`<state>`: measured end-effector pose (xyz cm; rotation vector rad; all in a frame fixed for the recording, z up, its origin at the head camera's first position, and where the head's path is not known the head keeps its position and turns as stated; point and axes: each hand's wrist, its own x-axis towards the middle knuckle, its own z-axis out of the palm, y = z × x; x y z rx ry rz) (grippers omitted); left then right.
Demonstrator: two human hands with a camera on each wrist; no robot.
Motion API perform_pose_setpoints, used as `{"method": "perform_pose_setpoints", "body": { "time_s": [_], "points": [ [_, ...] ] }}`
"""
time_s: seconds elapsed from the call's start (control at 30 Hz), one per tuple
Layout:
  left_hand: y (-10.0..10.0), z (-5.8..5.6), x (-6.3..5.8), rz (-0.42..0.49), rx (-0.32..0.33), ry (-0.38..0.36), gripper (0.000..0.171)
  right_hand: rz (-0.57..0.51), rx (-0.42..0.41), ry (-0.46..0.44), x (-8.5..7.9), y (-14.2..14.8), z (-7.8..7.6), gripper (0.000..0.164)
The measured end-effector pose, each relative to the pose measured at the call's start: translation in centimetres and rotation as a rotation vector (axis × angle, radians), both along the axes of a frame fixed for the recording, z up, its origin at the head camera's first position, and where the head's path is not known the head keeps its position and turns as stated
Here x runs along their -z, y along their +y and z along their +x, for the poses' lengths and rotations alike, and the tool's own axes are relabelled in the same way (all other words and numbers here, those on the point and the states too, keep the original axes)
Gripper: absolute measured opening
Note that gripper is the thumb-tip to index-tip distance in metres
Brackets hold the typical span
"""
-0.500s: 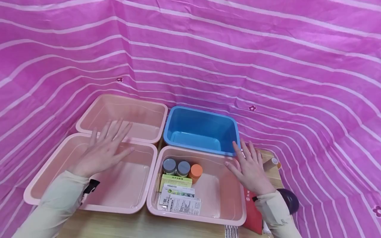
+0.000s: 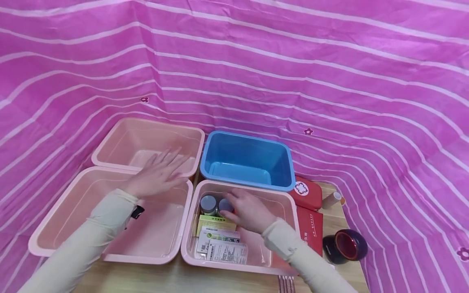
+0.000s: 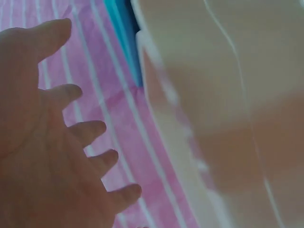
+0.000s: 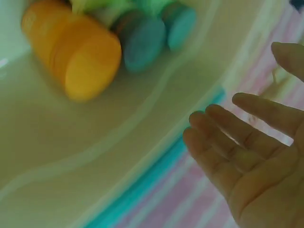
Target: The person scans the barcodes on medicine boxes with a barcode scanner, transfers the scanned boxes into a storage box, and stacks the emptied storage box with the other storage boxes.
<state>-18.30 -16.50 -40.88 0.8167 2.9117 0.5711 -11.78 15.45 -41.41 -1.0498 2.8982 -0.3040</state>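
My right hand (image 2: pixel 253 209) is over the front right pink bin (image 2: pixel 238 267), above its bottles, fingers extended and holding nothing. Two grey-capped bottles (image 2: pixel 208 203) stand in that bin's back left corner. An orange bottle (image 4: pixel 90 61) beside them shows in the right wrist view; in the head view the hand hides nearly all of it. Nearer me in the bin lie a yellow-green box (image 2: pixel 216 221) and several white medicine boxes (image 2: pixel 227 252). My left hand (image 2: pixel 157 175) hovers with spread fingers above the rims between the front left pink bin (image 2: pixel 154 240) and the back left pink bin (image 2: pixel 161 134).
A blue bin (image 2: pixel 245 158) stands behind the front right one. To the right are a red case (image 2: pixel 307 194) with a white emblem, a red box (image 2: pixel 311 228), a pale tube (image 2: pixel 331 200) and dark cups (image 2: pixel 351 244). Striped pink cloth (image 2: pixel 234 69) encloses the table.
My right hand has moved left from the bin's right rim to above the bottles, uncovering the red case. The left hand has shifted right and slightly forward.
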Motion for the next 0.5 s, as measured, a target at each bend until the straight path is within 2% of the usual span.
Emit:
{"method": "perform_pose_setpoints", "body": {
  "time_s": [0.13, 0.27, 0.5],
  "points": [
    [1.3, -1.3, 1.4, 0.016, 0.057, -0.020, 0.073, 0.055, -0.055, -0.047, 1.9, -2.5, -1.1, 0.050],
    [2.0, -2.3, 2.9, 0.023, 0.099, -0.031, 0.074, 0.098, -0.060, -0.028, 3.1, -3.8, -2.2, 0.043],
    [2.4, -2.2, 4.5, 0.043, 0.117, -0.029, 0.071, 0.157, -0.071, -0.010, 4.7, -5.1, -3.1, 0.040]
  ]
}}
